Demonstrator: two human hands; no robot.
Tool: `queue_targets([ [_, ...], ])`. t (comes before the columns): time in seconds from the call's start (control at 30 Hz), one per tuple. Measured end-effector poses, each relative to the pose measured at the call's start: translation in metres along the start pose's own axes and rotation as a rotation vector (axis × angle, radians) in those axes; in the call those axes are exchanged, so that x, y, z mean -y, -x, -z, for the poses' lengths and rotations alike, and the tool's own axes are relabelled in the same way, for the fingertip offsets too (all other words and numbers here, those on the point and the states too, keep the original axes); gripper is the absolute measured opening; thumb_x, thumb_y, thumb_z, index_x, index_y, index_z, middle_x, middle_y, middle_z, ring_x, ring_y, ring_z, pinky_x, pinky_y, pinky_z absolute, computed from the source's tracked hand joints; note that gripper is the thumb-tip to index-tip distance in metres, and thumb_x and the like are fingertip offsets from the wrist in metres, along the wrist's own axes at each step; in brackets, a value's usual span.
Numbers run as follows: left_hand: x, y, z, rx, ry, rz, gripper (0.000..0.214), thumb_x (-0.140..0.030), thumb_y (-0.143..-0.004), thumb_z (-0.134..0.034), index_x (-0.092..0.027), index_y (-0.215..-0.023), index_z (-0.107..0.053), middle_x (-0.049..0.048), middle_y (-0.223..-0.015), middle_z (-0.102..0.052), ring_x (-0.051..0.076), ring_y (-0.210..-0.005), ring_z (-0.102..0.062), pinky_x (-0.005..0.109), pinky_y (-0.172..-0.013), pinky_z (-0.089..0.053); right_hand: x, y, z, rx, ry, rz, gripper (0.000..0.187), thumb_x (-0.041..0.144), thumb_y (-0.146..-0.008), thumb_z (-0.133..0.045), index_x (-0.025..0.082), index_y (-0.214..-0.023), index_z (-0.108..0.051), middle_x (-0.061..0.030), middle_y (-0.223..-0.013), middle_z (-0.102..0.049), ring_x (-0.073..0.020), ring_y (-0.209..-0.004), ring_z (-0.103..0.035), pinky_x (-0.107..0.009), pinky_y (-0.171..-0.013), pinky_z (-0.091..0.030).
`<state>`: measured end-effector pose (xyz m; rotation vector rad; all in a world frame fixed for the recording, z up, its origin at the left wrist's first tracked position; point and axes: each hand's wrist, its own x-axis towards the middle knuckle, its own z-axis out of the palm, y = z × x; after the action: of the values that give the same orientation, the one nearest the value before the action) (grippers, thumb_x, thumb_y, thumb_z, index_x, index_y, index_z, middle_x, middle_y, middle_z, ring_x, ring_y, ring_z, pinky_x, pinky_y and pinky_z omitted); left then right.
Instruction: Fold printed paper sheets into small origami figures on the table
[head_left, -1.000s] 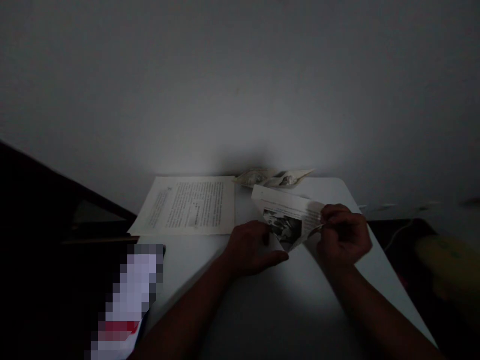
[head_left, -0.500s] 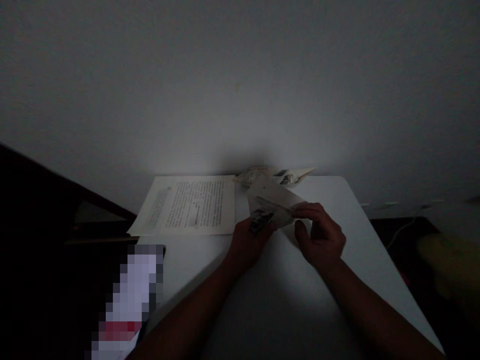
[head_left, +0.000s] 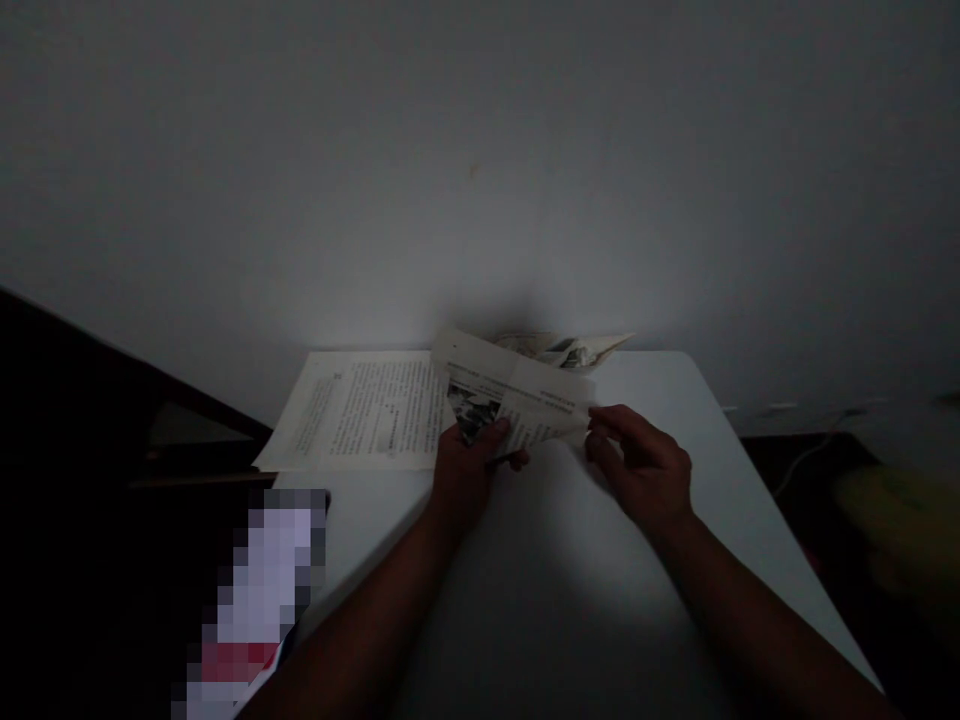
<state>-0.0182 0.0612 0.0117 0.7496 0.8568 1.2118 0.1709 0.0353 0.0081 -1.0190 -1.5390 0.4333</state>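
A folded sheet of printed paper, with lines of text and a dark picture near its left end, is held up above the table. My left hand grips its lower left edge, thumb on top and fingers underneath. At the right end of the sheet, my right hand pinches the edge between thumb and fingers. Behind the sheet, folded paper shapes with pointed ends rest by the wall, partly hidden.
Printed pages lie flat at the table's back left. A blurred-out device-like object is at the left edge. The white table stands against a grey wall. On the right are a cable and something yellowish.
The folded paper has turned and spread leftward, showing more text and picture. My left hand has moved a little left with it; my right hand now pinches the right end.
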Motion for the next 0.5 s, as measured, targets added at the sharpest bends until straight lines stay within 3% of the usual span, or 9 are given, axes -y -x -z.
queue_targets([
  [0.23,-0.003,-0.002,0.003,0.069,0.047,0.072,0.023,-0.027,-0.069,-0.073,-0.010,-0.077,-0.062,0.0039,-0.071,-0.062,0.012,-0.053,-0.057,0.023,-0.044,-0.048,0.005,-0.003,0.006,0.143,0.138,0.109,0.026,0.009,-0.073,-0.064,0.025,-0.092,-0.072,-0.0022,-0.082,-0.072,-0.0171,-0.073,-0.068,-0.030,-0.062,-0.056],
  [0.37,-0.005,0.000,0.003,0.138,0.157,0.053,0.027,-0.033,-0.069,-0.071,-0.014,-0.086,-0.062,0.0049,-0.080,-0.062,0.014,-0.062,-0.059,0.026,-0.051,-0.051,0.010,-0.002,0.004,0.109,0.107,0.057,0.024,0.008,-0.072,-0.065,0.023,-0.089,-0.073,-0.0013,-0.074,-0.070,-0.0148,-0.061,-0.066,-0.027,-0.054,-0.054],
  [0.5,0.001,0.005,0.000,0.235,0.060,-0.046,0.030,-0.040,-0.070,-0.068,-0.015,-0.084,-0.060,0.0041,-0.075,-0.060,0.014,-0.060,-0.057,0.026,-0.049,-0.046,0.013,0.004,-0.002,0.056,0.077,0.044,0.026,0.007,-0.071,-0.066,0.024,-0.090,-0.072,-0.0012,-0.076,-0.071,-0.0153,-0.062,-0.066,-0.028,-0.055,-0.055],
])
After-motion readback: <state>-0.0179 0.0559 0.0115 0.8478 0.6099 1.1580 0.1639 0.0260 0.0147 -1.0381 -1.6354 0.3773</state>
